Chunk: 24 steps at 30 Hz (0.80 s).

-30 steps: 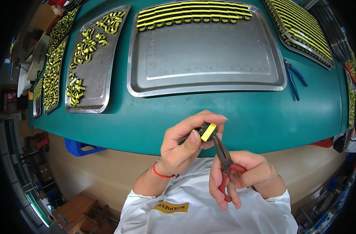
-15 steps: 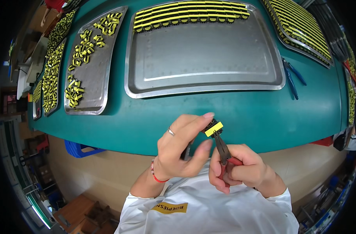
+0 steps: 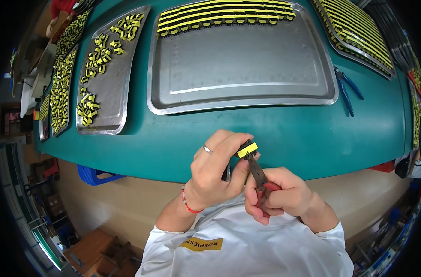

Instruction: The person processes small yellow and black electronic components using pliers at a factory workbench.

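Note:
My left hand (image 3: 208, 173) pinches a small black part with a yellow block face (image 3: 248, 149) between thumb and fingers, just past the table's near edge. A dark object (image 3: 226, 174) shows in the gap under those fingers; its kind I cannot make out. Needle-nose pliers (image 3: 258, 175) with red handles are gripped in my right hand (image 3: 289, 194). Their dark tips point up and left and meet the near side of the part, by its pins. Whether the jaws grip a pin is too small to tell.
Ahead lies a large metal tray (image 3: 243, 99) with rows of similar parts at its far side. Left of it a metal tray (image 3: 113, 124) holds loose ones. More parts fill a tray (image 3: 376, 67) at far right. Blue-handled pliers (image 3: 348, 92) rest on the green table (image 3: 289, 138).
My left thumb has closed up onto the part, which has shifted a little left and up. The pliers and my right hand have moved slightly left with it.

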### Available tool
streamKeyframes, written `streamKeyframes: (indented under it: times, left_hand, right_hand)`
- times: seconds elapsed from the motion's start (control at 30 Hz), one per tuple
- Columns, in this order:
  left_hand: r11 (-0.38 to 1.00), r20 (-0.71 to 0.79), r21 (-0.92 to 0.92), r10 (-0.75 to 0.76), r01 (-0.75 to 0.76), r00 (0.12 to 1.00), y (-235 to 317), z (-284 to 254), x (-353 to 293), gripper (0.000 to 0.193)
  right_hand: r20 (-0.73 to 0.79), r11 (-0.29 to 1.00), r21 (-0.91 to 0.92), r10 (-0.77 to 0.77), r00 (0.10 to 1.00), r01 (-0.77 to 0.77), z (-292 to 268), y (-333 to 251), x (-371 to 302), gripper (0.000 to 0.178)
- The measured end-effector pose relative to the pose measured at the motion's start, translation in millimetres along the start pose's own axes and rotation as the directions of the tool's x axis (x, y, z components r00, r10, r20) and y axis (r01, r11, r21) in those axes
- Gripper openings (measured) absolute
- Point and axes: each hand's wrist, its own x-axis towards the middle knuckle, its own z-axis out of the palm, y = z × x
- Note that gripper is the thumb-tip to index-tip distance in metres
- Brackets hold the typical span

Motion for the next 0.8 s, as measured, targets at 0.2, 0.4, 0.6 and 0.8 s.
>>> streamKeyframes:
  times: [0.2,0.4,0.6,0.8]
  left_hand:
    - [0.998,-0.006,0.03,-0.047,0.047,0.999,0,-1,0,0.021]
    - [0.998,0.006,0.007,-0.058,0.058,0.998,-1,-1,-2,0.017]
    - [0.999,0.008,0.035,-0.026,0.026,1.0,-4,0,-2,0.018]
    - [0.997,0.028,0.009,-0.081,0.081,0.996,-3,1,-3,0.02]
  right_hand:
    - [0.073,0.988,0.103,0.109,0.991,-0.116,4,-8,-6,0.042]
    - [0.161,0.975,0.155,0.135,0.978,-0.16,-6,-9,-7,0.045]
    - [0.095,0.99,0.105,0.086,0.992,-0.096,-7,-2,-5,0.041]
    - [-0.034,0.996,0.026,0.09,0.995,-0.089,0,-6,-4,0.033]
